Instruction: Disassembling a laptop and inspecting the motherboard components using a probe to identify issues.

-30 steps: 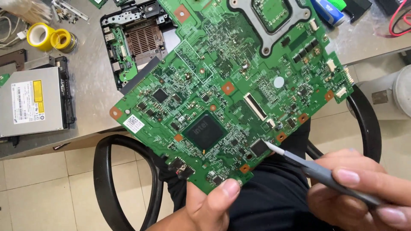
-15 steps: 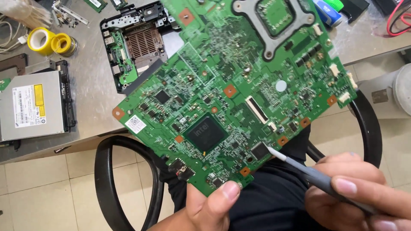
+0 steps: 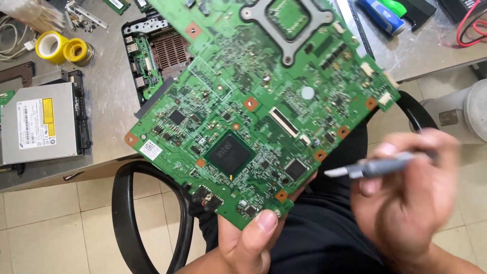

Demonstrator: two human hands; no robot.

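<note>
Green circuit board — I am clamping it in my left hand; right hand is gripping a grey tool — optical drive and tape rolls are lying beside.

I see a grey workbench holding a silver optical drive, two yellow tape rolls, a small open circuit module and red wires.

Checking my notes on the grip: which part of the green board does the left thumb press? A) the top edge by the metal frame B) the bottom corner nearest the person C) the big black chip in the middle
B: the left hand pinches the board at its bottom corner, its thumb lying on the edge well below the black chip.
</note>
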